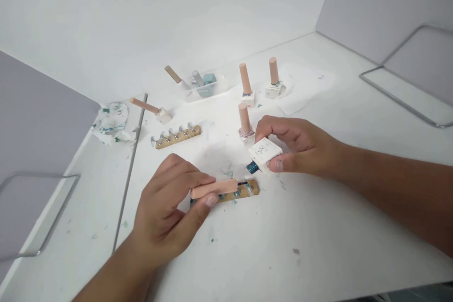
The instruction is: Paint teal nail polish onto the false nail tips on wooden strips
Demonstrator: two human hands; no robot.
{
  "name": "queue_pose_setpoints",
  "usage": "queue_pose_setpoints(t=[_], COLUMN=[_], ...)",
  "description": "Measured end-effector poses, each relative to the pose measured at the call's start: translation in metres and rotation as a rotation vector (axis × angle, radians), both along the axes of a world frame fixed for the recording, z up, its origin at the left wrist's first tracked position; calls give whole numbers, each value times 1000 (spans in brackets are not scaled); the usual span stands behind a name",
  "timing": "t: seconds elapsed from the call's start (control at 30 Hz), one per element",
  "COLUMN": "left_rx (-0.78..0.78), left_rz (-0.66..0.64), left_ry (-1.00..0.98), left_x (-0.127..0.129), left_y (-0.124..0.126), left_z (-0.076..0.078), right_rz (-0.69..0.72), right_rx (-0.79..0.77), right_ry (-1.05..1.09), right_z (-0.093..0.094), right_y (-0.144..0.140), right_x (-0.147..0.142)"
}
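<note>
1. White square nail-polish bottle [265, 152], its blue-green neck pointing left, sits pinched in the right hand [297, 148], held just above the white table [318, 226]; hands are apart.
2. Left hand [170, 207] grips a tan cylindrical cap [214, 188] between thumb and fingers; it lies level over a wooden strip of nail tips [244, 191].
3. Three capped bottles [246, 86] stand behind; a second wooden strip [177, 136] lies left of them.

Bare forearms, no sleeves; short trimmed fingernails.
</note>
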State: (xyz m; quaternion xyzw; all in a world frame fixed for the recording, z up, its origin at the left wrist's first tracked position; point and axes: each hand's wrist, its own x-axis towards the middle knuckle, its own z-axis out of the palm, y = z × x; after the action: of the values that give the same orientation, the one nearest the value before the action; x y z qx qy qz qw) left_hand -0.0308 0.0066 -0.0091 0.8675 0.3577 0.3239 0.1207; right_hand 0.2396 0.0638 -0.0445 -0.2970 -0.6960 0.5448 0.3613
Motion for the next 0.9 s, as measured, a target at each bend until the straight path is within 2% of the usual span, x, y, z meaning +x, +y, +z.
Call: queue_pose_setpoints(t=[0.13, 0.27, 0.43, 0.6, 0.9], left_rx=[-10, 19, 10, 10, 25], left_rz=[45, -48, -24, -95, -111], left_ry=[3, -7, 14, 21, 41], left_x=[-1, 0, 3, 3, 4], left_y=[0, 0, 1, -1, -1], left_z=[0, 0, 1, 3, 5], right_rz=[2, -7, -4, -7, -2], right_rx=[6, -7, -3, 4, 13], right_ry=[-13, -10, 5, -2, 18], right_z=[0, 0, 0, 1, 1], right_y=[0, 0, 0, 0, 0], right_x=[0, 0, -1, -1, -1])
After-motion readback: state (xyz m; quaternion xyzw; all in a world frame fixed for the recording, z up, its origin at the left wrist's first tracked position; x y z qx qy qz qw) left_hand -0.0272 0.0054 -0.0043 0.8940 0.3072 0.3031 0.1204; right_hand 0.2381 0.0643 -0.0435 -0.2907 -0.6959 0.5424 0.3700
